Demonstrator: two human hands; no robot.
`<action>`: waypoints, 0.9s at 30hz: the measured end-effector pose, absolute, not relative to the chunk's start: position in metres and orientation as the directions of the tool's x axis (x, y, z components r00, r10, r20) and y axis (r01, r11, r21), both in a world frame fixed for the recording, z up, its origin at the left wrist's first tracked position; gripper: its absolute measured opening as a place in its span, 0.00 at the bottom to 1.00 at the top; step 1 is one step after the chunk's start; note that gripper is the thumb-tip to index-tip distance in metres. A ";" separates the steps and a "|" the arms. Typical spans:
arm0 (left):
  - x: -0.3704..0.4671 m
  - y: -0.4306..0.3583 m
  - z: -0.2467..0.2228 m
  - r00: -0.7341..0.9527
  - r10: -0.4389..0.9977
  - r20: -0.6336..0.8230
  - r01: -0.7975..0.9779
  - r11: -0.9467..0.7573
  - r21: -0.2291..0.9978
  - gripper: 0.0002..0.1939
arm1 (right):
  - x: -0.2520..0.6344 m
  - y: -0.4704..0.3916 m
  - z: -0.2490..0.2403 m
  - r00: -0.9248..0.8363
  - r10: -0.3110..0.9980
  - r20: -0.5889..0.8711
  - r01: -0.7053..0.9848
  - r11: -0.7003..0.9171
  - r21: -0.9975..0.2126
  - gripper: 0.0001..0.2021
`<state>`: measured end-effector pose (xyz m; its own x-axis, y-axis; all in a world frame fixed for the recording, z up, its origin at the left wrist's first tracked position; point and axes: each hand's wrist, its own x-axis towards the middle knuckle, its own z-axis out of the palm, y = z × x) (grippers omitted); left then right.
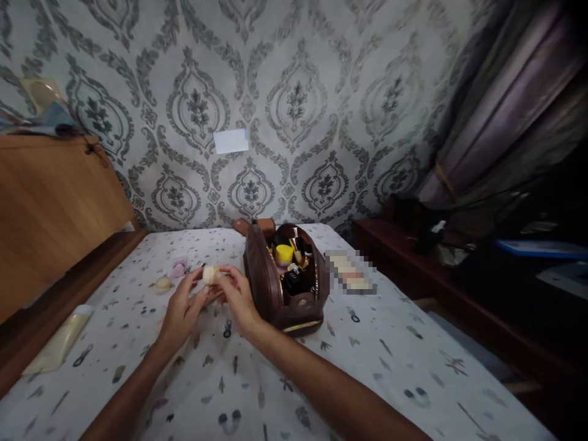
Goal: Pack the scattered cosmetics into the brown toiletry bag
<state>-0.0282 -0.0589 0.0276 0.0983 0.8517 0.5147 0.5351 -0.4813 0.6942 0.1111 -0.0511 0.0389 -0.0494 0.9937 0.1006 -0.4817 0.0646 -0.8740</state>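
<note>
A small pale yellow jar [210, 275] is held up between both hands, just left of the bag. My left hand [182, 307] has its fingers closed around the jar's left and lower side. From the right, my right hand [236, 297] grips it with thumb and fingers; some fingertips are hidden. Beside my right hand stands a brown leather cosmetics bag [261, 285], unzipped at the top. Inside it show a yellow-lidded jar [283, 254], a black box [294, 282] and several small cosmetics. Behind my left hand lie a round cream-coloured piece [162, 284] and a small pink container [179, 266].
A cream tube [62, 340] lies on the patterned bedsheet [257, 392] at the left, near a wooden board [59, 214]. Right of the bag is a pixelated flat item [351, 272]. A dark red wooden ledge [381, 245] runs along the right. Patterned wallpaper stands behind.
</note>
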 end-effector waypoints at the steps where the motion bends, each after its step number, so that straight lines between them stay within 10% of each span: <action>1: -0.027 -0.061 0.033 0.096 0.854 0.512 0.497 -0.487 0.718 0.22 | 0.110 -0.053 0.042 -0.066 0.992 0.107 -0.472 0.064 -0.879 0.21; 9: -0.008 -0.072 0.050 0.102 0.861 0.499 0.325 -0.503 0.801 0.20 | 0.137 -0.061 0.088 -0.164 0.953 0.254 -0.330 0.189 -0.925 0.19; 27: 0.015 -0.086 -0.020 0.463 0.797 0.388 0.530 -0.600 0.599 0.15 | 0.273 -0.003 0.177 -0.228 0.894 0.385 0.105 0.416 -0.903 0.15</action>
